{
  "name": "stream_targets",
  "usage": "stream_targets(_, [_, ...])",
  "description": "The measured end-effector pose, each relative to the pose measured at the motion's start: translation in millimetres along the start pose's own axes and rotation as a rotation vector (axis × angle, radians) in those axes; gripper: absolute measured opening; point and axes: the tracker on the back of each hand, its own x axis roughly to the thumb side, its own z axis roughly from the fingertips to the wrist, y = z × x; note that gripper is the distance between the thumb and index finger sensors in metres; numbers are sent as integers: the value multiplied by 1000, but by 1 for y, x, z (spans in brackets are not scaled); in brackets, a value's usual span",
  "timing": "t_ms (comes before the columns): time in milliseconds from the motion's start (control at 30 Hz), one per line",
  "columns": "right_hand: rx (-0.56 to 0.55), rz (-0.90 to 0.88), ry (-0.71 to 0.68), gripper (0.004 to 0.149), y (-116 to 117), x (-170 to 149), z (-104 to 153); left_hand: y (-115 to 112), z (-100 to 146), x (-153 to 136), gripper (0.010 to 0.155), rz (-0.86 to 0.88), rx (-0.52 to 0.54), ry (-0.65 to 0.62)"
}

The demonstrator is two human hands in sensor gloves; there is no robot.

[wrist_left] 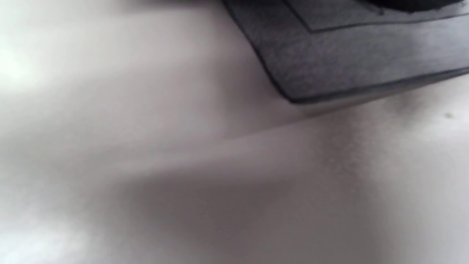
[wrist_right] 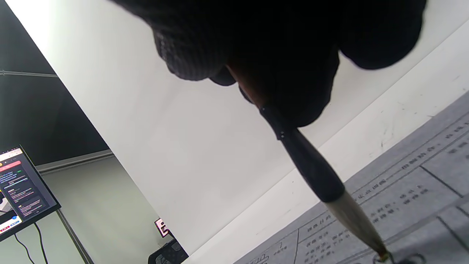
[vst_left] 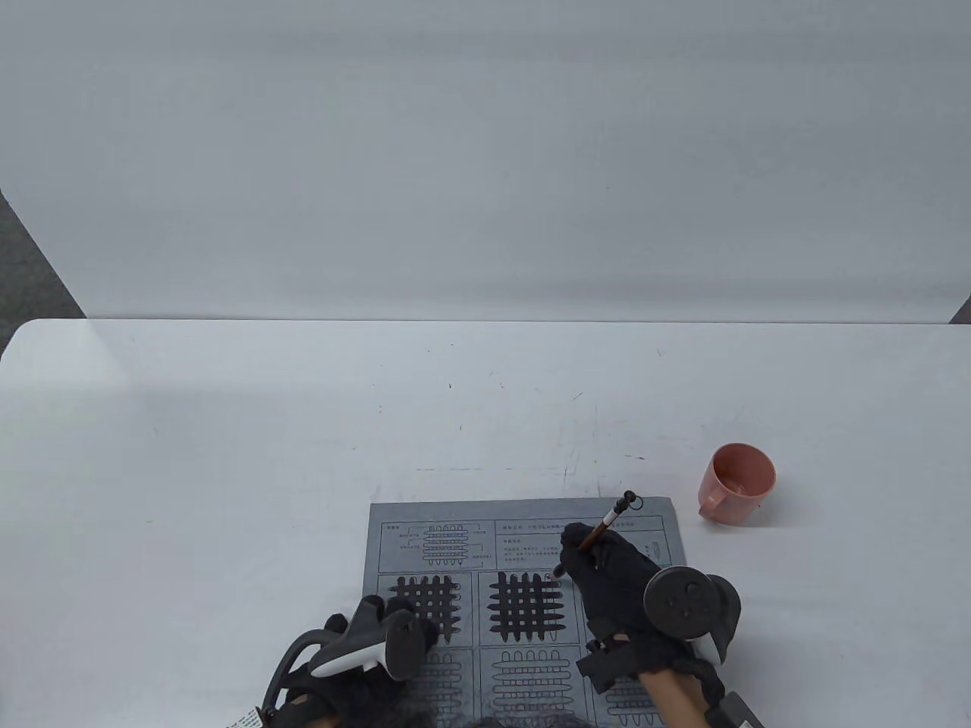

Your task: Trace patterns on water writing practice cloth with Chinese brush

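Note:
The grey water writing cloth [vst_left: 523, 523] lies at the table's front middle; its two upper grid patterns are traced dark. My right hand [vst_left: 607, 561] holds the Chinese brush [vst_left: 607, 523] over the cloth's upper right. In the right wrist view the gloved fingers [wrist_right: 278, 55] grip the brush [wrist_right: 311, 168] and its pale tip touches the cloth [wrist_right: 421, 190] at a panel line. My left hand [vst_left: 379, 629] rests on the cloth's left part, by the left dark grid; its fingers are hidden under the tracker. The left wrist view shows only the cloth's corner [wrist_left: 329, 66].
A pink cup [vst_left: 737, 484] stands on the white table [vst_left: 303, 455] to the right of the cloth. A monitor [wrist_right: 22, 187] shows beyond the table in the right wrist view.

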Motion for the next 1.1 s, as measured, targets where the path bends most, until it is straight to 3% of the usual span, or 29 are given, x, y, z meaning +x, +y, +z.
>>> stream_targets(1100, [68,-14,49,36,5,-1,0,0,0,0,103,0,0,0])
